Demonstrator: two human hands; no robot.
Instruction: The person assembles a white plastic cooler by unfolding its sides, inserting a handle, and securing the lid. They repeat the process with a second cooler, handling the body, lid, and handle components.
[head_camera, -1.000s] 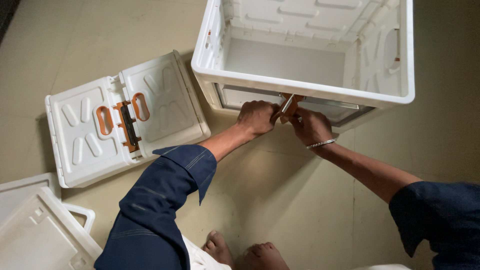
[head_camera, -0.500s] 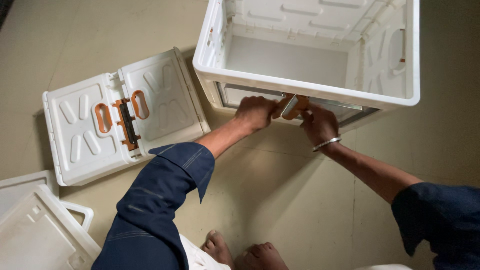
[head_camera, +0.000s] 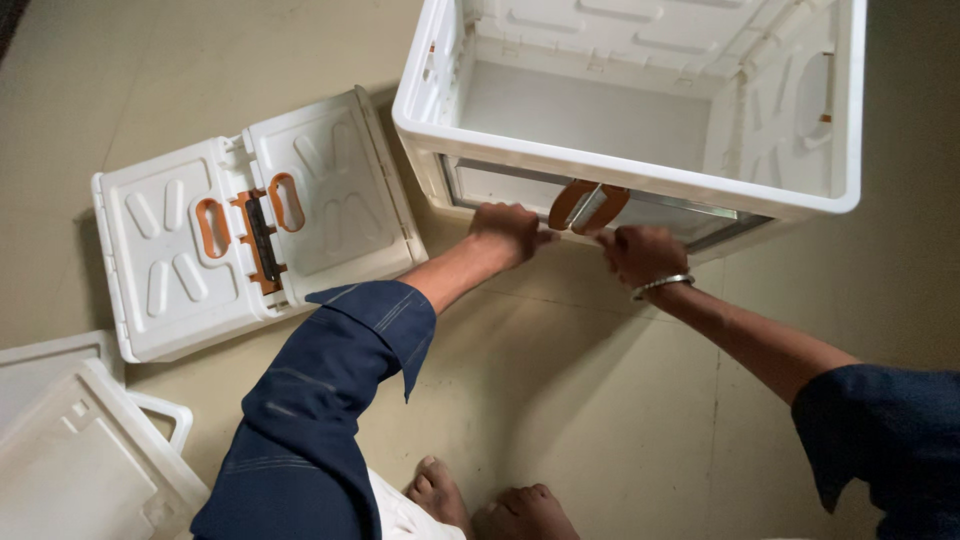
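A large white plastic crate stands open-topped on the beige floor at the far right of the scene. On its near wall, just under the rim, sits an orange latch with a grey centre bar, set against a panel framed in grey.

The person's left hand rests against the near wall of the crate, just left of the latch. Its fingers are curled into a loose fist with the knuckles toward the crate; whether they pinch any part of the panel cannot be told, and they do not close around the latch itself.

The right hand is just below and right of the latch, near it but seemingly not touching it. Its fingers are bent inward, clenched on nothing that can be seen. A silver bracelet circles that wrist. Both arms wear dark blue sleeves, rolled above the forearm.

To the left, well apart from the crate's latch, a white folded panel lies flat on the floor, with two orange oval handles either side of a dark central hinge strip. At the near left corner lie more white plastic pieces. The person's bare feet show at the near edge.
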